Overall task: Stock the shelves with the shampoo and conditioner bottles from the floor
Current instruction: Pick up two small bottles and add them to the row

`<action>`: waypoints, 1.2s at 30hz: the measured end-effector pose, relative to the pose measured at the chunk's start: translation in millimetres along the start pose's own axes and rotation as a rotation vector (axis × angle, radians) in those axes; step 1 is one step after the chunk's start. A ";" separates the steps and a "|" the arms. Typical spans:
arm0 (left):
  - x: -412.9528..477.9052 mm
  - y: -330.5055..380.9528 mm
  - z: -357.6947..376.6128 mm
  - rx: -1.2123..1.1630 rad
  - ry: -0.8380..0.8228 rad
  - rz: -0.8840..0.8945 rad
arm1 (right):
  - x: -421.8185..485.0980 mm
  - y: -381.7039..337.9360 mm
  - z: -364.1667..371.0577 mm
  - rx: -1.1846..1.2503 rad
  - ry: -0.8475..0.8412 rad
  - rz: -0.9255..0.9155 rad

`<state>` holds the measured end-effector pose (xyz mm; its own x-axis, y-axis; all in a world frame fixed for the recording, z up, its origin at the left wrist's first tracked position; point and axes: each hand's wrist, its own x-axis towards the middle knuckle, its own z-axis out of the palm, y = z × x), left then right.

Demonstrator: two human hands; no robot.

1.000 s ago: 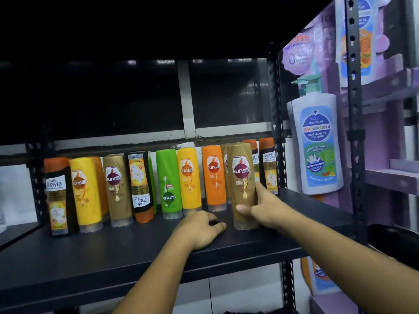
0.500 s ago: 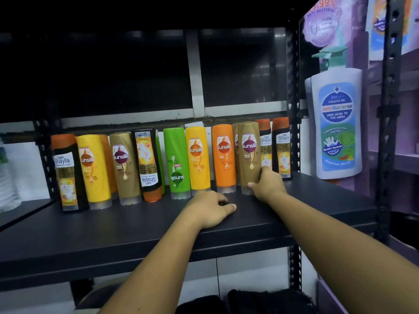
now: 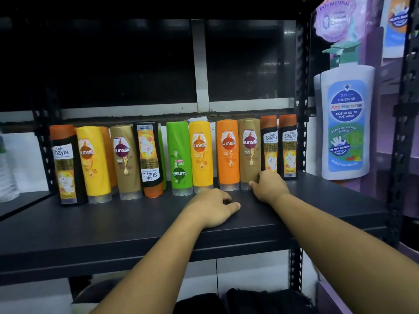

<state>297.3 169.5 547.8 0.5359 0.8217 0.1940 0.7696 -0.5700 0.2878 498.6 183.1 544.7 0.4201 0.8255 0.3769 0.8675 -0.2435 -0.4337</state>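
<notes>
The right hand (image 3: 268, 186) gripped the upright brown bottle (image 3: 249, 152) (cap down) low, at the back edge of the shelf (image 3: 113, 225); the left hand (image 3: 210, 208) rested loosely curled in front.

Dim; black metal shelf (image 3: 113, 223), white wall (image 3: 29, 159) behind, purple display (image 3: 385, 143) right.
</notes>
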 end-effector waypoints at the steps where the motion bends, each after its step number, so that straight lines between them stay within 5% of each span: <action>1: -0.5 0.0 -0.1 -0.001 0.000 0.001 | -0.5 0.0 0.2 -0.017 0.002 -0.005; 18: -7.1 3.6 -3.6 -0.013 -0.006 -0.007 | -15.9 -4.8 -5.3 -0.152 -0.101 -0.032; 27: -13.9 8.6 -5.6 0.013 0.023 0.024 | -77.7 8.4 -47.5 -0.171 -0.379 -0.282; 36: -81.4 36.9 3.7 0.052 0.102 0.287 | -173.7 49.7 -69.2 -0.095 -0.245 -0.432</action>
<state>283.4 81.6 539.1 0.6983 0.6221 0.3540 0.6102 -0.7759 0.1600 487.2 -7.7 514.4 -0.0478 0.9534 0.2978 0.9735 0.1112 -0.1996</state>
